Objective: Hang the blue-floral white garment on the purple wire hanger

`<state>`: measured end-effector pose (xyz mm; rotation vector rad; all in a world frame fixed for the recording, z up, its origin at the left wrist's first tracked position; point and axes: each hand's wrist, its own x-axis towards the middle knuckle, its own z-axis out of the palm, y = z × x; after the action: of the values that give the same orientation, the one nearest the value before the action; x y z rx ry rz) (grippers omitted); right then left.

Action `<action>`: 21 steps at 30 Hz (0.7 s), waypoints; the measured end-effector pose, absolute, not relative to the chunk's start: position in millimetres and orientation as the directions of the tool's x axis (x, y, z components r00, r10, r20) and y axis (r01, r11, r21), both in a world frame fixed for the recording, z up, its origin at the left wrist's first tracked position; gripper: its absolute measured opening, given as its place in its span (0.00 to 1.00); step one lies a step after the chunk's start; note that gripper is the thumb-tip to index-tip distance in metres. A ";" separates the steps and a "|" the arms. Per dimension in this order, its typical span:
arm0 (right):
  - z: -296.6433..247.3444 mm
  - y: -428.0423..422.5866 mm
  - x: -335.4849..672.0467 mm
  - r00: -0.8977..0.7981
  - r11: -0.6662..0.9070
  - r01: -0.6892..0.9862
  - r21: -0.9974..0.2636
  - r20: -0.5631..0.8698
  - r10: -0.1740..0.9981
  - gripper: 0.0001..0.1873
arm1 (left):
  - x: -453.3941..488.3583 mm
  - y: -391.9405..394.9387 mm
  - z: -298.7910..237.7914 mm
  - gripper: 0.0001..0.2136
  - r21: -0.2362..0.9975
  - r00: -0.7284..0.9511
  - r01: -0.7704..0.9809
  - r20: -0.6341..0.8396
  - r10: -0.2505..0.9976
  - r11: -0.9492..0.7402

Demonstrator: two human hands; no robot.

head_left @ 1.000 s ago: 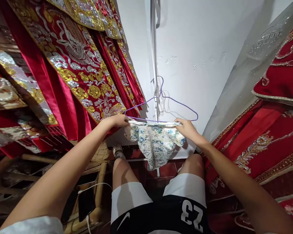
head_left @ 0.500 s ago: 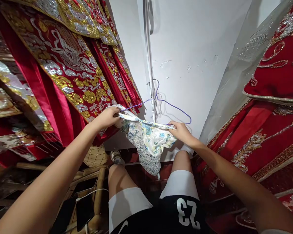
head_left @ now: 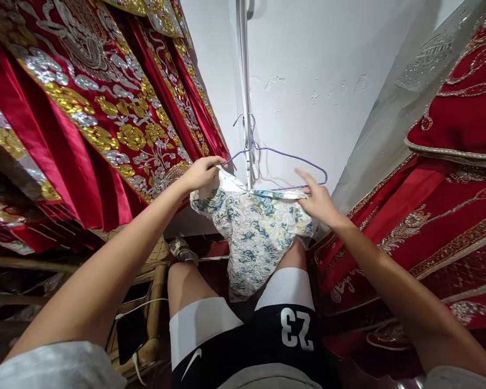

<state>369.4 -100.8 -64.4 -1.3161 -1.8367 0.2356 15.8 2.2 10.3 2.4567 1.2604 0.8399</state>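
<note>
A purple wire hanger (head_left: 291, 158) hangs by its hook on a white pipe (head_left: 245, 97) against the wall. A white cloth with blue and yellow flowers (head_left: 255, 227) is draped from the hanger's lower bar and falls over my knees. My left hand (head_left: 200, 173) pinches the cloth's upper left corner at the hanger's left end. At the hanger's right end my right hand (head_left: 318, 200) holds the cloth's top edge between thumb and lower fingers, its forefinger stretched out toward the wire.
Red garments with gold and silver embroidery (head_left: 117, 108) hang close on the left, and more lie stacked on the right (head_left: 441, 216). A bamboo stool (head_left: 154, 302) with a dark phone and white cable stands at lower left. The white wall (head_left: 316, 65) is ahead.
My left hand has lifted the cloth's left corner up to the hanger's left end. The cloth now spreads wider along the bar. My right hand's forefinger has straightened.
</note>
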 end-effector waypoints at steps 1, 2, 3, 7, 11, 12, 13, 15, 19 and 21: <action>-62.5 -100.1 376.4 -0.020 0.404 0.714 -0.572 0.560 0.828 0.43 | 16.6 0.9 8.2 0.19 0.458 0.457 0.656 0.390 0.799 -0.599; -60.3 -98.9 382.9 0.035 0.388 0.732 -0.560 0.600 0.799 0.44 | 17.5 -0.7 6.3 0.19 0.451 0.460 0.652 0.404 0.791 -0.610; -57.9 -97.5 388.6 0.071 0.383 0.745 -0.546 0.636 0.768 0.43 | 18.3 -2.3 4.7 0.19 0.446 0.468 0.645 0.411 0.782 -0.621; -51.0 -94.5 398.5 0.100 0.396 0.759 -0.517 0.694 0.713 0.38 | 21.3 -6.0 1.7 0.19 0.454 0.479 0.642 0.392 0.785 -0.618; -50.1 -102.0 394.2 0.094 0.374 0.765 -0.525 0.665 0.741 0.43 | 21.9 -6.7 1.3 0.19 0.451 0.433 0.681 0.386 0.814 -0.576; -49.5 -104.1 393.2 0.088 0.354 0.777 -0.520 0.647 0.757 0.42 | 22.0 -7.0 1.4 0.19 0.447 0.422 0.693 0.385 0.821 -0.566; -48.3 -105.8 392.7 0.087 0.326 0.792 -0.517 0.623 0.777 0.39 | 22.2 -7.3 1.6 0.19 0.444 0.412 0.702 0.384 0.827 -0.556; -44.2 -107.5 392.9 0.106 0.266 0.811 -0.521 0.578 0.809 0.31 | 23.0 -7.9 2.2 0.18 0.444 0.403 0.714 0.372 0.836 -0.542; -35.5 -107.6 394.9 0.139 0.275 0.802 -0.530 0.613 0.777 0.34 | 25.4 -8.5 2.3 0.18 0.438 0.400 0.728 0.354 0.845 -0.528; -34.8 -107.2 394.9 0.125 0.309 0.798 -0.518 0.643 0.756 0.41 | 26.0 -8.0 0.9 0.19 0.427 0.387 0.737 0.370 0.845 -0.524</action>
<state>394.9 -107.2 -34.8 -1.4417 -1.6228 -0.0550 26.0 -8.0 0.9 2.4501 1.4156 0.8272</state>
